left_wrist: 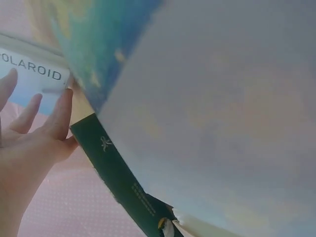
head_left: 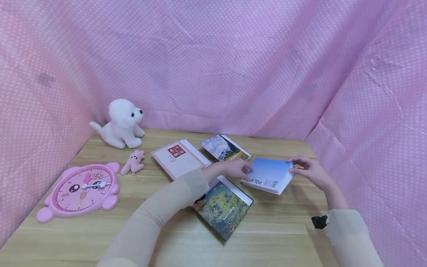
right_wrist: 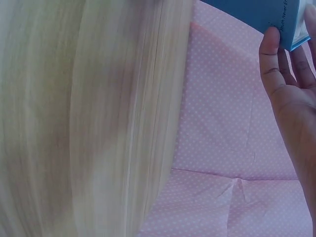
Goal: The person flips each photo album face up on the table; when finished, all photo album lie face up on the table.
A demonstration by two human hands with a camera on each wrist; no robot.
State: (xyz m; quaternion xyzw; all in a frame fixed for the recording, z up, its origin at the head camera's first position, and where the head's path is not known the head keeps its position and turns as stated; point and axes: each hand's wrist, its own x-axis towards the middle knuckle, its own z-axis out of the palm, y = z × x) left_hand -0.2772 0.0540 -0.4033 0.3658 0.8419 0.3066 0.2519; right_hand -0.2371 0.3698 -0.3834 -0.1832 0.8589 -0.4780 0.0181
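A blue-and-white photo album [head_left: 267,174] lettered "POLAROID" is tilted over the right part of the table. My right hand [head_left: 311,171] pinches its right edge, thumb and fingers on opposite faces; in the right wrist view, that hand [right_wrist: 296,94] holds a corner of the blue cover. At the album's left end is my left hand [head_left: 237,168], its fingertips against the edge. The left wrist view shows the fingers of this hand [left_wrist: 34,143] spread and fairly straight beside the lettered end. Under my left forearm lies a dark green floral photo album [head_left: 228,211], partly covered.
A white album with red characters [head_left: 176,157] and a painted-landscape album [head_left: 227,148] lie behind my left arm. On the left are a pink clock [head_left: 83,189], a small pink plush [head_left: 134,162] and a white plush dog [head_left: 121,124]. Pink dotted cloth [head_left: 213,74] surrounds the table.
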